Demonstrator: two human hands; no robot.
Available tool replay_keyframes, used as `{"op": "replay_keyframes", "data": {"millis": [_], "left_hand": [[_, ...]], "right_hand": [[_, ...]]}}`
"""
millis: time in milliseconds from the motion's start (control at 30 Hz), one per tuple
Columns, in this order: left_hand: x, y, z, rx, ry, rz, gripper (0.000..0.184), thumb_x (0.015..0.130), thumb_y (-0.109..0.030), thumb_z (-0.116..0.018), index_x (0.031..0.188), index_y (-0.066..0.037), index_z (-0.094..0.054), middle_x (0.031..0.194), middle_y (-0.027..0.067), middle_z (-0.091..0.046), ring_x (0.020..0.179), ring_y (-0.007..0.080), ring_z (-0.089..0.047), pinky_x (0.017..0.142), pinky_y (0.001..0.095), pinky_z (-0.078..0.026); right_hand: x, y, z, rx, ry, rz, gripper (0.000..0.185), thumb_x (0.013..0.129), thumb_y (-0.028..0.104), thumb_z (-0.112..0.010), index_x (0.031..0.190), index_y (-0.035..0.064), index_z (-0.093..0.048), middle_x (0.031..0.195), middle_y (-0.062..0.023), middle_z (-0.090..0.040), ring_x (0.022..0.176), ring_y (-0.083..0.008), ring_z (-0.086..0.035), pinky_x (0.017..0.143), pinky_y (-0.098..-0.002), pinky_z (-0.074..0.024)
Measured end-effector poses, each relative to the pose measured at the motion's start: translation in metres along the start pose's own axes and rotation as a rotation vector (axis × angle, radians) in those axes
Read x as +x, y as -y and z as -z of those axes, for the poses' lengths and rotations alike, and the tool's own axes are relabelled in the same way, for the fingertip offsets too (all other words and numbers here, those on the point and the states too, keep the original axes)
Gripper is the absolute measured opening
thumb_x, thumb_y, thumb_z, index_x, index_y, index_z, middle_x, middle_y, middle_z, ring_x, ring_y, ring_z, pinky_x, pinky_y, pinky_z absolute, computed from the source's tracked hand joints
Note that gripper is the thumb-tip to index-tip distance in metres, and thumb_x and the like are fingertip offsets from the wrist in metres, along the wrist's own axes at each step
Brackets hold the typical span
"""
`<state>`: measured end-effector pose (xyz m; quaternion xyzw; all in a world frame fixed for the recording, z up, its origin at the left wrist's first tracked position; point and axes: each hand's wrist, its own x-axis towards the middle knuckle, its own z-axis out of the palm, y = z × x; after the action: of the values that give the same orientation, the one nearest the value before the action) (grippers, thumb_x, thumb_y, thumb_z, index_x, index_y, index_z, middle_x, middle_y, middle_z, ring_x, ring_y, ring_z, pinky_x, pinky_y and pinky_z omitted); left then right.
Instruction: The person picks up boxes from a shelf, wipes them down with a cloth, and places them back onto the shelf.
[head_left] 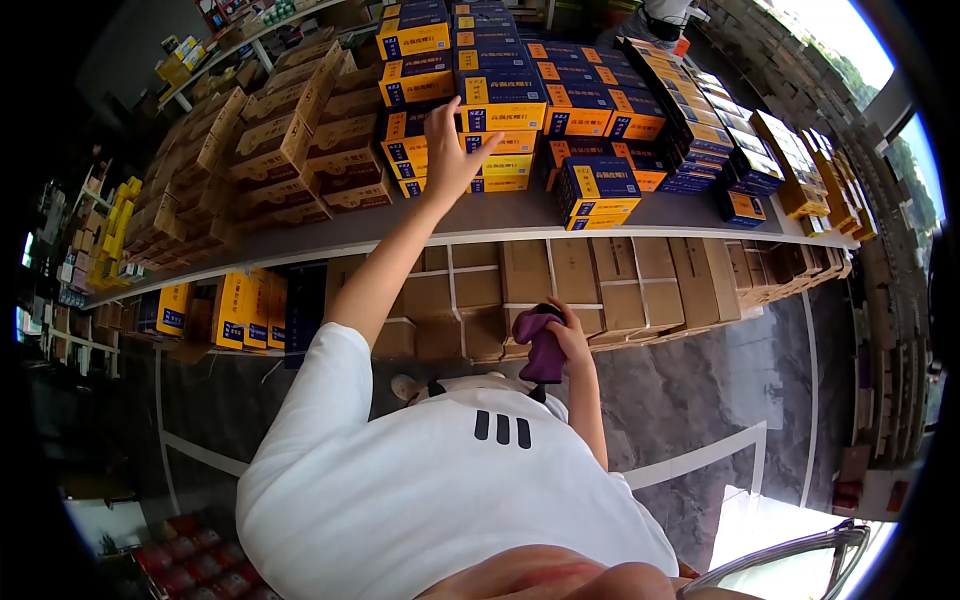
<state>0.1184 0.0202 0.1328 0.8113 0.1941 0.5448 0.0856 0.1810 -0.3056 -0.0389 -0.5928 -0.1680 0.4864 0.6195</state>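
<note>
Left of the left hand I see brown cartons (285,150) stacked in rows, with a narrow gap before the blue-and-orange cartons. My left hand (447,150) reaches over the table, fingers up and thumb spread away from them, gripping nothing I can see; I cannot tell whether its fingertips touch the blue-and-orange cartons (502,88) just beyond. Below that hand runs the table's pale front edge. Lower and to its right, in front of that edge, a purple cloth-like item (541,358) hangs in my right hand (572,338), fingers curled round it. Strapped cartons (550,275) sit behind that grip, under the table. Above it stands a short stack of cartons (600,192), with a grey strip of table (680,212) reaching right; the marbled floor (690,410) spreads to the right of that grip, giving room sideways.
</note>
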Motion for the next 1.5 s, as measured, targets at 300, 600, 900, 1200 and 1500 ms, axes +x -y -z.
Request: {"op": "replay_keyframes", "data": {"millis": [300,600,900,1200,1500], "left_hand": [[0.061,0.075,0.022,0.033,-0.072,0.136,0.072,0.079,-0.052,-0.073,0.120,0.000,-0.045,0.115,0.0167,-0.043,0.111,0.0305,-0.045,0.094,0.0420,-0.041],[0.088,0.140,0.016,0.190,-0.007,0.341,0.076,0.082,-0.054,-0.068,0.123,0.006,-0.045,0.123,0.0243,-0.044,0.117,0.0377,-0.042,0.099,0.0474,-0.038],[0.118,0.164,0.007,0.122,-0.097,0.382,0.077,0.076,-0.053,-0.073,0.115,0.008,-0.050,0.112,0.0230,-0.052,0.110,0.0360,-0.049,0.096,0.0456,-0.041],[0.161,0.161,0.034,-0.315,0.287,0.579,0.060,0.070,-0.054,-0.079,0.090,0.001,-0.064,0.085,0.0134,-0.068,0.077,0.0217,-0.069,0.066,0.0297,-0.056],[0.159,0.206,0.038,-0.204,0.252,0.545,0.125,0.056,-0.056,-0.087,0.142,0.008,-0.023,0.139,0.0303,-0.035,0.132,0.0370,-0.038,0.108,0.0440,-0.036]], "right_hand": [[0.018,-0.023,-0.013,-0.153,0.090,0.181,0.056,0.079,-0.003,-0.053,0.134,0.0063,-0.050,0.107,-0.0127,-0.064,0.086,-0.0194,-0.064,0.071,-0.0280,-0.0550],[0.006,-0.026,-0.001,-0.179,0.044,0.150,0.054,0.079,-0.003,-0.053,0.133,0.0069,-0.052,0.108,-0.0140,-0.064,0.084,-0.0218,-0.066,0.070,-0.0310,-0.0574],[0.022,-0.036,-0.017,-0.213,-0.051,0.135,0.050,0.076,-0.001,-0.056,0.125,0.0053,-0.058,0.108,-0.0116,-0.065,0.094,-0.0207,-0.062,0.077,-0.0298,-0.0537],[0.036,-0.031,-0.043,-0.101,-0.115,0.078,0.048,0.075,0.000,-0.059,0.123,0.0030,-0.060,0.108,-0.0116,-0.066,0.098,-0.0202,-0.061,0.086,-0.0296,-0.0502],[0.054,-0.042,-0.054,-0.107,-0.042,0.077,0.045,0.076,0.001,-0.058,0.121,0.0026,-0.061,0.108,-0.0103,-0.066,0.097,-0.0201,-0.061,0.084,-0.0294,-0.0500]]}}
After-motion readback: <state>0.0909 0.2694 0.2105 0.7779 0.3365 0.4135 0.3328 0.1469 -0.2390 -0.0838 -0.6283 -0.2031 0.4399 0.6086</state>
